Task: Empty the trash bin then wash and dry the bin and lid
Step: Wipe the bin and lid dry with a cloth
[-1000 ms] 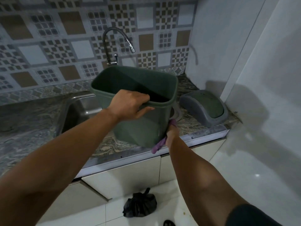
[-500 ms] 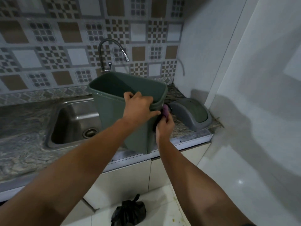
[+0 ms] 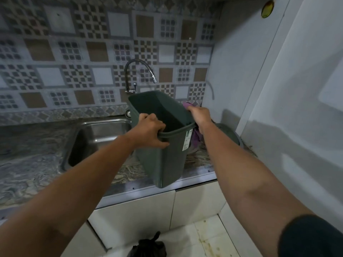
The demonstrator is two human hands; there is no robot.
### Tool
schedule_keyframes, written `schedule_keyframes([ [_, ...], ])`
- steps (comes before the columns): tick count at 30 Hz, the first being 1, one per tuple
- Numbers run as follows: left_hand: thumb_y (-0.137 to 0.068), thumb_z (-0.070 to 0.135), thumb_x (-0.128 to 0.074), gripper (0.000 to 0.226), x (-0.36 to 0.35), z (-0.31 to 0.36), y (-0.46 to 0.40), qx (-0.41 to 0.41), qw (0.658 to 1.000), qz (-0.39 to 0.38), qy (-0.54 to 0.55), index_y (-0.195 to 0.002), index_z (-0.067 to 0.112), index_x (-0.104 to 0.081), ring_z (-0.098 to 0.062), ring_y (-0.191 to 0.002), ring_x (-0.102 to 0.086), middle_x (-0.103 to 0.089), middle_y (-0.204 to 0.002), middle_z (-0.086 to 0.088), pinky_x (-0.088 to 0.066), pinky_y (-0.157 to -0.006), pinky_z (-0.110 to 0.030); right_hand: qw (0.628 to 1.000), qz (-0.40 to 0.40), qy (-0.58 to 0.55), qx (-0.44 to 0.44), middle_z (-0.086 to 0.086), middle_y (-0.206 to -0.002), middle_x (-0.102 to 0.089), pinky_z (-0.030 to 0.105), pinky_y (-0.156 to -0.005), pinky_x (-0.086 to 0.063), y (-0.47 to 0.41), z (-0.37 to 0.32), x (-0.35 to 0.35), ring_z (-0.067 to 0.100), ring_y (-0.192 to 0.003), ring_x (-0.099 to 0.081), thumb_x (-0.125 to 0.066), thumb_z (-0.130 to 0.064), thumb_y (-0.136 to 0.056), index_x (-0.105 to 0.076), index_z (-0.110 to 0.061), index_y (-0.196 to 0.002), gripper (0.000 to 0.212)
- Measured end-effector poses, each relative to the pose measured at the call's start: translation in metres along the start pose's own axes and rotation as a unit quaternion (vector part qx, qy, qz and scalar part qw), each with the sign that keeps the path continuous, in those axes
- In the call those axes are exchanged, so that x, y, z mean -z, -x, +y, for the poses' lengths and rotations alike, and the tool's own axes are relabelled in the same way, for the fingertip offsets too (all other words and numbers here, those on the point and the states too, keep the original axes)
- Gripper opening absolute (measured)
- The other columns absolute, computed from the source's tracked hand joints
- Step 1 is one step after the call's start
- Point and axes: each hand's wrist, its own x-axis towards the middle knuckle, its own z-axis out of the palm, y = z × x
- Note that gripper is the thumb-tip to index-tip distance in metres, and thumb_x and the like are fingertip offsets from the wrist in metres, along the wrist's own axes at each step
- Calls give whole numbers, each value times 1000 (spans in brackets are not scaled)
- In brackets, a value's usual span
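— Left hand [image 3: 151, 131]?
— Curled over the near rim of the green trash bin [image 3: 168, 158], thumb outside on the wall, fingers inside.
— And the right hand [image 3: 201, 115]?
— On the far right rim, pinching a purple cloth [image 3: 195, 139] that hangs down the bin's outer side.
— Where is the bin?
— Upright but tilted, above the granite counter [image 3: 27, 173] just right of the steel sink [image 3: 96, 140], below the faucet [image 3: 141, 71].
— The lid [image 3: 231, 135]?
— On the counter behind the right forearm, mostly hidden. A tied black trash bag [image 3: 148, 246] lies on the floor.
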Motion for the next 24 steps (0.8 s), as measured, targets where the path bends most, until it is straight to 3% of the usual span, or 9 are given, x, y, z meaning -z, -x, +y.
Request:
schedule_keyframes([
  [4,-69,87,-54,63,-1,0,7,51,998,21,26,-95,30,-60,-37,-139,-33,-54,-126,1,-11,-118,-56,998,22,48,20,11,-75,-68,39,-76,-53,3,2,-7,27,-78,-67,-80,-19,-80,-62,-12,-66,24],
  [6,-74,87,-54,84,0,14,6,188,968,77,147,-142,40,-45,-36,-156,6,-15,-168,1,15,-117,-60,997,25,69,32,6,-62,-55,35,-70,-45,1,3,-9,23,-66,-55,-77,-17,-85,-51,-16,-57,38],
  [8,-80,76,-63,103,2,28,-3,413,846,123,315,-160,37,-11,-39,-155,3,1,-172,-6,1,-120,-62,993,31,101,50,6,-64,-59,33,-71,-46,1,4,-12,23,-69,-59,-76,-21,-87,-60,-15,-61,31],
  [9,-83,61,-71,103,4,31,-6,499,749,138,413,-161,27,-13,-43,-150,-21,-17,-167,-16,-25,-119,-62,992,33,105,60,9,-71,-66,33,-73,-49,0,5,-12,24,-75,-64,-77,-23,-86,-68,-13,-69,22],
  [11,-88,21,-70,65,7,35,-8,547,584,143,582,-145,6,-41,-37,-100,-64,-60,-125,-23,-61,-70,-44,991,32,107,67,11,-82,-72,34,-82,-54,2,9,-11,26,-84,-70,-77,-23,-87,-76,-12,-82,12],
  [12,-90,6,-61,46,11,37,-8,539,567,153,604,-134,2,-51,-32,-82,-64,-65,-110,-22,-58,-57,-35,991,28,109,67,10,-85,-74,35,-85,-55,5,9,-10,26,-86,-71,-77,-23,-88,-76,-14,-83,10],
  [18,-94,-7,-46,42,21,26,-13,495,669,220,509,-132,5,-59,-32,-104,-62,-65,-121,-18,-56,-90,-39,984,40,135,109,-1,-81,-74,31,-79,-57,15,2,11,19,-82,-71,-74,-28,-92,-77,-18,-84,12],
  [21,-95,-7,-47,49,25,23,-16,448,743,187,461,-138,13,-56,-26,-99,-65,-65,-118,-13,-57,-72,-31,958,73,160,228,-5,-88,-71,20,-73,-50,22,-1,17,8,-82,-65,-66,-23,-98,-78,-21,-99,12],
  [24,-91,-9,-50,57,28,27,-20,393,811,165,401,-139,21,-57,-24,-92,-66,-66,-113,-9,-57,-64,-29,904,29,238,355,-9,-105,-70,17,-93,-49,15,-4,20,2,-95,-63,-64,-12,-96,-79,-21,-108,20],
])
